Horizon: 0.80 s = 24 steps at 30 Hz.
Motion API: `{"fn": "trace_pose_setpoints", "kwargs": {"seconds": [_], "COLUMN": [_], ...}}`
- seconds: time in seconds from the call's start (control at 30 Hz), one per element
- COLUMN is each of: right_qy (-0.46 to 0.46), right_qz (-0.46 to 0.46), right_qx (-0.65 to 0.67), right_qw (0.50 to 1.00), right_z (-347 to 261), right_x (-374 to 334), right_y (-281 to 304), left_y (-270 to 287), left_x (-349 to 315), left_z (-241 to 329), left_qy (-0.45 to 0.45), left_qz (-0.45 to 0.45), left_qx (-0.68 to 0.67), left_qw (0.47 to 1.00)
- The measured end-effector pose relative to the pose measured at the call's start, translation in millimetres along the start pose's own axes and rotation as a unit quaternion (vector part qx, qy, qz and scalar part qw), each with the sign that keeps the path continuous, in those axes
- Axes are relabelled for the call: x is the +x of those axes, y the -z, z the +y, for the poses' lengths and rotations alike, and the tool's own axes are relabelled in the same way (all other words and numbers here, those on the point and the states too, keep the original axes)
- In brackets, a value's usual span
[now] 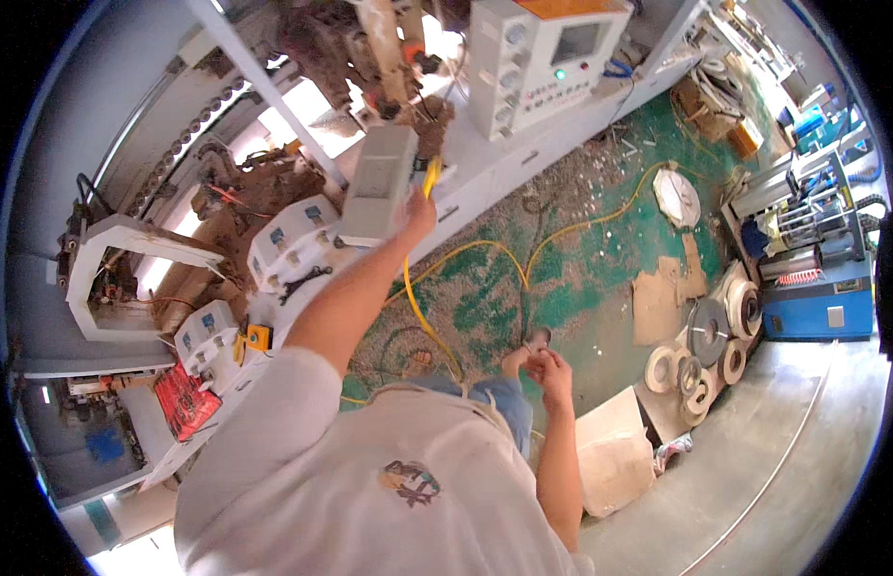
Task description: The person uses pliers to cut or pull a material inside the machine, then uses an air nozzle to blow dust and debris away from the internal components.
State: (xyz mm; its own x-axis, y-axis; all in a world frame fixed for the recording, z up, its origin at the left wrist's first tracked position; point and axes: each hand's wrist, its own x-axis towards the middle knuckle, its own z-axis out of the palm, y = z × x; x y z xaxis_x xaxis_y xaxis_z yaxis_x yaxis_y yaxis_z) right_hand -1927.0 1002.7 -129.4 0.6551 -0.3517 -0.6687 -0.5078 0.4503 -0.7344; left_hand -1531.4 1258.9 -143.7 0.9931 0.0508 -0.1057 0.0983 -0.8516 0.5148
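Note:
My left hand is stretched out over the front of the machine bench. It is closed round a yellow air blow gun, whose nozzle end points away from me. A yellow hose hangs from below that hand down to the floor. Close by the left hand is a grey box-shaped housing on the bench. My right hand is held low in front of my body, its fingers curled and pressed together. What they hold, if anything, is too small to make out.
Shavings and dust cover the green floor, where yellow hose loops run. A control cabinet with a screen stands at the far end of the bench. Several tape rolls, cardboard and a blue machine are at the right.

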Motion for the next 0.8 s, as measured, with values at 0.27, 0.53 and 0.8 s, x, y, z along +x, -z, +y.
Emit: {"fn": "trace_pose_setpoints", "kwargs": {"seconds": [0.27,0.53,0.8], "right_qy": [-0.107,-0.19,-0.164], "right_qz": [0.157,0.256,0.183], "right_qx": [-0.056,-0.087,-0.078], "right_qw": [0.98,0.944,0.966], "right_z": [-29.4,-60.4,-119.6], "right_x": [-12.2,-45.2,70.5], "right_y": [268.1,431.4,440.1], "left_y": [-49.1,-64.1,-107.0], "left_x": [136.1,163.1,9.7], "left_z": [116.2,179.1,232.2], "left_qy": [0.06,0.074,0.18], "left_qz": [0.112,0.183,0.155], "left_qx": [0.086,0.114,-0.292], "left_qw": [0.988,0.974,0.926]}}
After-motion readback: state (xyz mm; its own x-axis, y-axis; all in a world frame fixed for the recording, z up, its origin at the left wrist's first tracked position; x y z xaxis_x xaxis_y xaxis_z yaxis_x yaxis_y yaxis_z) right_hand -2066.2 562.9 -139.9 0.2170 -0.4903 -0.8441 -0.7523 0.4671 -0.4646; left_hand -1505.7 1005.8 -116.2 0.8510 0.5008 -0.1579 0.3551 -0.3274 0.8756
